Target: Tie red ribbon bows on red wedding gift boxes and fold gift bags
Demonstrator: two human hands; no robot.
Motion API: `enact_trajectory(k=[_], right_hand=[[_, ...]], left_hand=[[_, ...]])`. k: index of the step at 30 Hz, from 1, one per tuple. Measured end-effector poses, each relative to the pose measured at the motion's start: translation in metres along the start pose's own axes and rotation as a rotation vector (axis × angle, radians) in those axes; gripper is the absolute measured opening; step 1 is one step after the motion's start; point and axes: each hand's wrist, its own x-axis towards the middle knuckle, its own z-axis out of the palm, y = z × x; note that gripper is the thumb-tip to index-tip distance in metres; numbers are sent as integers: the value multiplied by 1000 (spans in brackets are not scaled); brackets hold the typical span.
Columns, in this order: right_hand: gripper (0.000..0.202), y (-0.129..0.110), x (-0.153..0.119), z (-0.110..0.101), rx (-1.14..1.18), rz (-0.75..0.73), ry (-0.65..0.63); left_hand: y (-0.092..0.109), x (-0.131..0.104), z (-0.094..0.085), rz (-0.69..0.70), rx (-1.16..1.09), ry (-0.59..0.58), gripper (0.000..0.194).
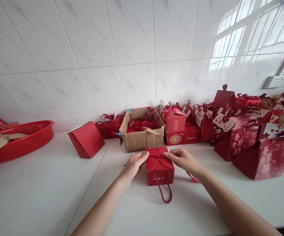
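A small red gift box [159, 167] with closed petal flaps sits on the white counter [46, 196] in front of me. A red cord handle [165, 193] hangs from its front. My left hand [134, 164] pinches at the box's top left edge. My right hand [182, 159] touches the top right edge, and a red ribbon [192, 177] trails from under it. Whether the ribbon is gripped I cannot tell.
Behind the box stands an open cardboard carton [142, 137] filled with red ribbons. Several finished red gift boxes [242, 137] crowd the right side by the tiled wall. A flat red box [86, 139] leans at centre left. A red plastic basket [21, 139] sits far left.
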Motion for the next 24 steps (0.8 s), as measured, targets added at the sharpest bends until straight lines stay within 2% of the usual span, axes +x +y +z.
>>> enact_trajectory(k=[5, 12, 19, 24], right_hand=[[52, -1, 0, -5, 85, -24, 8], [47, -1, 0, -19, 162, -61, -42], [32, -8, -9, -17, 350, -129, -156], [13, -9, -12, -14, 501, -260, -188]], left_hand=[[1, 3, -6, 30, 7, 77, 53], [6, 0, -11, 94, 21, 116, 46], [5, -5, -10, 143, 58, 68, 41], [3, -6, -8, 142, 54, -42, 35]])
